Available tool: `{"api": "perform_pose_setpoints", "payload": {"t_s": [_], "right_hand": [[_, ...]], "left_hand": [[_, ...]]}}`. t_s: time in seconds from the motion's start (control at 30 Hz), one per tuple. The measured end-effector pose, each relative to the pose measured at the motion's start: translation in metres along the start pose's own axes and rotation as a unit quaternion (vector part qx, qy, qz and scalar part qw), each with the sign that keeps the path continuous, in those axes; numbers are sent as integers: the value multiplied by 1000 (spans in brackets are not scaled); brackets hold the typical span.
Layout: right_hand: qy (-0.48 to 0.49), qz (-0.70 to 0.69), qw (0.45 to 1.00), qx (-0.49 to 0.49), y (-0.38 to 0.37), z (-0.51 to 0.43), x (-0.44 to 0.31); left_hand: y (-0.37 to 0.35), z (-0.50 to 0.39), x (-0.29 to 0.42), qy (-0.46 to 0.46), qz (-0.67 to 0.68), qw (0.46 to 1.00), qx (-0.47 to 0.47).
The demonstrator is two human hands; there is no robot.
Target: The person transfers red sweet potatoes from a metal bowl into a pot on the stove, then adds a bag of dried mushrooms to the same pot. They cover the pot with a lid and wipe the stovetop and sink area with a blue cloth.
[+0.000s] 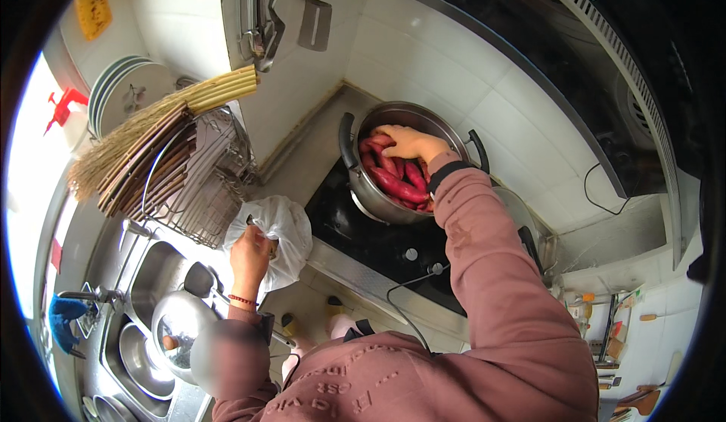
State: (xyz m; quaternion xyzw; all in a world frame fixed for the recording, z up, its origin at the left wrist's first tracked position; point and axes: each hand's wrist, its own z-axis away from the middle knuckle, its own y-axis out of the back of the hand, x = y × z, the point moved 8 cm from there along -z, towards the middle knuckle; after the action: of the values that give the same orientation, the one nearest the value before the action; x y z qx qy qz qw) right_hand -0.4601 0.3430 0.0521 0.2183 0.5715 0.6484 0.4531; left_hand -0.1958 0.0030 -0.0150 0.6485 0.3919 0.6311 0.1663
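Observation:
A large stainless steel pot point(391, 213) with dark handles stands on the black glass hob point(334, 218), filled with red-skinned sweet potatoes point(397, 184). My right hand point(413, 142) reaches inside it and rests on the sweet potatoes at the far side, fingers spread; whether it grips one cannot be told. My left hand point(249, 257) is closed on the gathered opening of a white plastic bag point(292, 235), left of the hob. Something brown shows at the bag's mouth, beside my fingers.
A wire rack point(212, 218) with a straw brush point(142, 121) and plates point(136, 90) stands left. Near me are a steel sink point(148, 269), a lidded pan point(184, 323) and a ladle point(199, 280). A glass lid point(513, 212) lies right of the pot; a range hood point(544, 76) overhangs.

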Motion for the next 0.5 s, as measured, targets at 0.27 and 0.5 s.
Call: {"api": "perform_pose_setpoints", "payload": {"t_s": [0.27,0.5], "right_hand": [[-142,-119,974,-129,-11,26,15],[-226,176,958,30,35,52,60]], "left_hand": [[2,0,-1,-8,-4,1000,6],[4,0,0,-11,-8,1000,0]]}}
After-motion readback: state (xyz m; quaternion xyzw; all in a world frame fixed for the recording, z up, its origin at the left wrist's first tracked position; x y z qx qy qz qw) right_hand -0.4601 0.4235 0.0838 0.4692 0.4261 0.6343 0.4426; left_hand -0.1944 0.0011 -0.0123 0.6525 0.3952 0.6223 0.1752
